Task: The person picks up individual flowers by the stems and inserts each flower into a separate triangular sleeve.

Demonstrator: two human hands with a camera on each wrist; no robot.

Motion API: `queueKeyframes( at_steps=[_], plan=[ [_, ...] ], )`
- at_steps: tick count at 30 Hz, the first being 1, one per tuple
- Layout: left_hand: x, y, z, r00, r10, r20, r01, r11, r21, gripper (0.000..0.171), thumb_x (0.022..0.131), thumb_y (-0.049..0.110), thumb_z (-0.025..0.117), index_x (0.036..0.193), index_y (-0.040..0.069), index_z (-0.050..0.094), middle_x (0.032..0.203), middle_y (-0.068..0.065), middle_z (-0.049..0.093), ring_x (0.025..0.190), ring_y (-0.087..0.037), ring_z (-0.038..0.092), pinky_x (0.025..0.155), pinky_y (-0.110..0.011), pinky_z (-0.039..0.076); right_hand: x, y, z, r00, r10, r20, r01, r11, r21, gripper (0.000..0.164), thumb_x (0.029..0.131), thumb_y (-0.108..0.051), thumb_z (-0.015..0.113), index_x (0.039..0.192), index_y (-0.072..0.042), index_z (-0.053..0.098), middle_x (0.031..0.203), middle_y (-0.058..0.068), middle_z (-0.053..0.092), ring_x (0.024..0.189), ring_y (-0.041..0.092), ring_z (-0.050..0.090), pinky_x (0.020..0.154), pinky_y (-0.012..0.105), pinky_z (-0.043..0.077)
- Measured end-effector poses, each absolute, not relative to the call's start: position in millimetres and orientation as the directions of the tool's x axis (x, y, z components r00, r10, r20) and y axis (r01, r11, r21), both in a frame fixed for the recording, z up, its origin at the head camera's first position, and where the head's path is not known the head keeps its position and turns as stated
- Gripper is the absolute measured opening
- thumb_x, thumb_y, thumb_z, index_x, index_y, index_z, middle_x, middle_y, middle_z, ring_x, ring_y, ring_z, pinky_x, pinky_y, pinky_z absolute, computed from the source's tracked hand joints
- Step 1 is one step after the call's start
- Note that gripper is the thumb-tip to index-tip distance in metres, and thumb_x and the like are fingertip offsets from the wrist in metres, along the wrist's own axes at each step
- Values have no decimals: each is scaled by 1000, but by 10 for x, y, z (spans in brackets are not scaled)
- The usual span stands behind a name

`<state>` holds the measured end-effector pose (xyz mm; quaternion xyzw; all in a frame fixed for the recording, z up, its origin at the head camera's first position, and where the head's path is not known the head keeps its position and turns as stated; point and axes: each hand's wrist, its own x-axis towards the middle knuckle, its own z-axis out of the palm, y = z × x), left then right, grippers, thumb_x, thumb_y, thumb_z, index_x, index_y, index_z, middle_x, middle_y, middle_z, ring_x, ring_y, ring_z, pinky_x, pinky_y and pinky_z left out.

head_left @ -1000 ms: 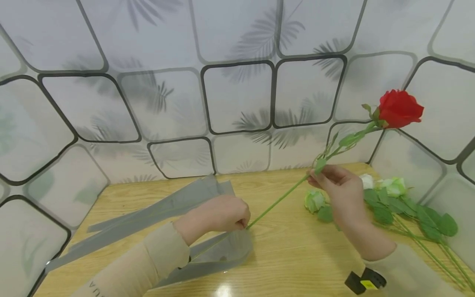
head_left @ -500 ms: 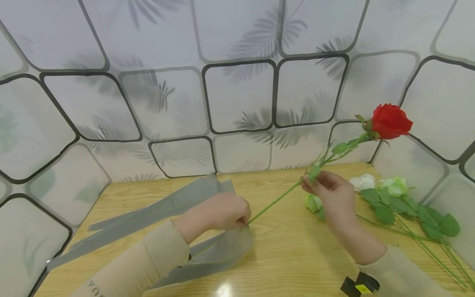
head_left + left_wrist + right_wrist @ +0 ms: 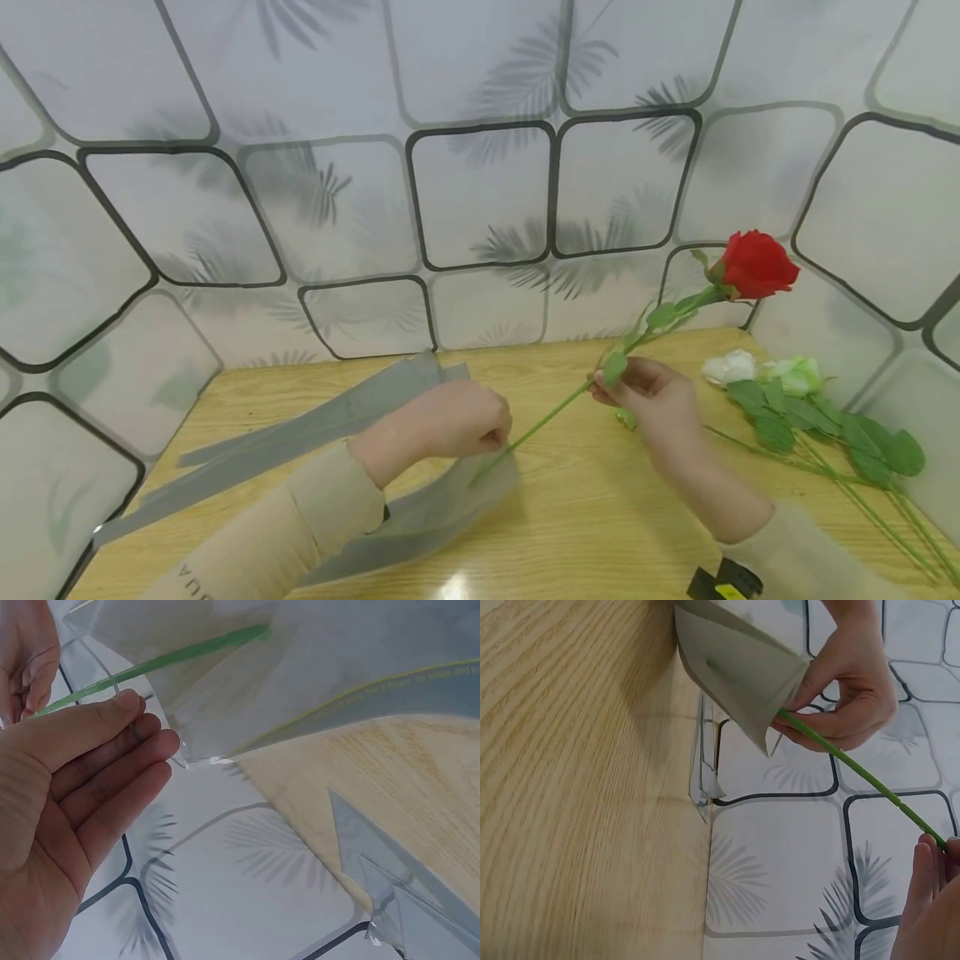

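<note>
In the head view my right hand (image 3: 652, 404) pinches the stem of a red rose (image 3: 753, 265) just below its leaves. The bloom tilts up and to the right. A grey translucent flower sleeve (image 3: 457, 508) lies under my left hand (image 3: 450, 421), which holds its mouth edge between thumb and curled fingers. The stem's lower end has passed into the sleeve; the left wrist view shows the green stem (image 3: 202, 649) through the film. Seen from the right wrist, the sleeve (image 3: 735, 660) flares away from the left hand, and the bare stem (image 3: 870, 780) spans both hands.
More grey sleeves (image 3: 360, 404) lie flat in a pile at the table's left. White and pale green roses (image 3: 798, 375) with long stems lie at the right; one pale bloom is mostly hidden behind my right hand. Patterned walls (image 3: 480, 200) enclose the wooden table (image 3: 570, 533).
My right hand has moved down and left, bringing the rose with it. The stem's end has slid further into the sleeve. My left hand has stayed almost in place.
</note>
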<state>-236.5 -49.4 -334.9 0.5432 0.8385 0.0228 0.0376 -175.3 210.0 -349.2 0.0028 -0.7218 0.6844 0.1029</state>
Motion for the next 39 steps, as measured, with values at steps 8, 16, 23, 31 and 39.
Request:
queueKeyframes(
  at_steps=[8,16,23,31,39],
  plan=[
    [-2321,-487,-3263,-417,909,-15,908,418,36,34,94,3,72,68,19,57,71,9,50,65,-4,35,59,-18,29,-1681,1925,-3622,-986,54,157,-153,84,-985,19,99,-3,73,113,9,70,93,-12,82,88,5,78,86,24,64],
    [-2272,-479,-3241,-432,902,-29,901,432,32,30,97,3,70,71,17,63,75,5,59,65,-5,39,59,-19,30,-1710,1841,-3720,-988,93,126,-123,38,-992,16,101,-3,70,113,7,70,94,-11,80,91,5,77,88,26,64],
    [-2220,-465,-3169,-408,913,13,913,407,37,36,95,2,70,68,21,54,73,8,50,63,-4,34,57,-18,27,-1717,1899,-3719,-973,164,160,-153,52,-987,21,102,-2,68,119,10,68,91,-18,78,89,3,77,88,25,64],
    [-2182,-362,-3060,-403,915,5,915,402,-34,23,95,7,73,76,19,69,80,7,65,64,-4,45,58,-19,39,-1634,1842,-3799,-990,32,134,-134,8,-991,15,101,-3,69,112,7,68,93,-12,79,92,6,78,88,27,64],
    [-2200,-273,-2944,-374,927,16,927,374,-38,20,96,6,72,79,15,71,82,3,67,68,-7,50,63,-20,44,-1638,1734,-3893,-997,41,66,-62,95,-994,17,95,-7,74,108,4,74,89,-11,79,89,6,73,91,25,57]
  ],
)
